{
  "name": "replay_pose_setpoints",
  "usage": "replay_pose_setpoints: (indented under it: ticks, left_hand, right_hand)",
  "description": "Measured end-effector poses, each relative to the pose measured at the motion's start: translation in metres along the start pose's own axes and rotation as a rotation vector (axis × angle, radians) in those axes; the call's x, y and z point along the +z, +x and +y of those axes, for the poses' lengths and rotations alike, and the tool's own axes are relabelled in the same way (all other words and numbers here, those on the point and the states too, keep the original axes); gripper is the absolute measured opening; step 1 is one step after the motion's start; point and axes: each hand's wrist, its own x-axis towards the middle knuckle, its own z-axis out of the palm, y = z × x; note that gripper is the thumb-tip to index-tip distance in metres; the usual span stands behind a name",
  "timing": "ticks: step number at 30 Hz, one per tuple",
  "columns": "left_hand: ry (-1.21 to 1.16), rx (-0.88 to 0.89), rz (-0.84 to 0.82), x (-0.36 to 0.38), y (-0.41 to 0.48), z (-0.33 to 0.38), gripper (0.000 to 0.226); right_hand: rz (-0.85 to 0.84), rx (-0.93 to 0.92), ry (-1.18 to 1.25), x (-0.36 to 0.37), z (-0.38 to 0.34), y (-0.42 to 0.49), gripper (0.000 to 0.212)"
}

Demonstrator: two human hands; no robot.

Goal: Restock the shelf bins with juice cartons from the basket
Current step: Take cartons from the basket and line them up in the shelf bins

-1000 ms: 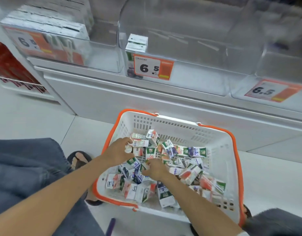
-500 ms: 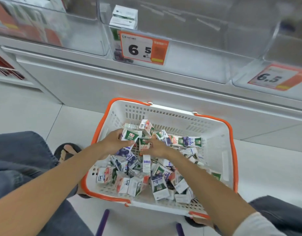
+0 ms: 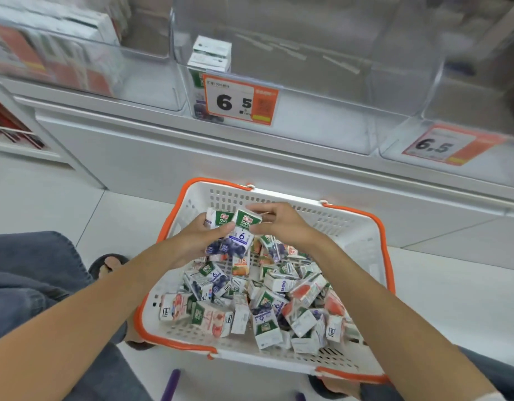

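We judge the small juice cartons [image 3: 239, 235] to be light, stiff-sided boxes with slick printed faces that dent if squeezed, so we would pinch them across their flat sides. Two blueberry cartons are raised just above the heap in the basket [image 3: 363, 224]; our left hand [image 3: 202, 241] has its fingers clamped around their lower halves, while our right hand [image 3: 279, 224] closes thumb and fingertips on the top corner of the nearer one. The nearly bare middle bin [image 3: 322, 123] waits above, well apart.

A white slotted basket [image 3: 355, 238] with an orange rim holds white cartons [image 3: 267, 299] printed in green, purple and red at lower centre. Orange-and-white price tags [image 3: 240, 100] mark clear bins [image 3: 308, 82] above; grey trousers [image 3: 32, 273] at left.
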Motion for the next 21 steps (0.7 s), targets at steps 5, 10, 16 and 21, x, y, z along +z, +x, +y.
replay_pose_setpoints:
  ticks: [5, 10, 16, 21]
  left_hand:
    - [0.029, 0.181, -0.17, 0.01, -0.021, 0.044, 0.074]
    - [-0.004, 0.342, -0.182, 0.01, -0.049, 0.094, 0.068]
    - [0.057, 0.557, -0.181, -0.001, -0.076, 0.157, 0.083]
    - [0.379, 0.842, 0.178, -0.028, -0.081, 0.203, 0.104]
  right_hand:
    - [0.019, -0.176, 0.077, -0.019, -0.059, -0.024, 0.042]
    - [-0.13, -0.185, 0.124, -0.03, -0.103, -0.044, 0.064]
    - [-0.113, -0.355, 0.052, -0.05, -0.174, -0.057, 0.046]
    - [0.196, -0.495, 0.075, -0.072, -0.224, -0.047, 0.031]
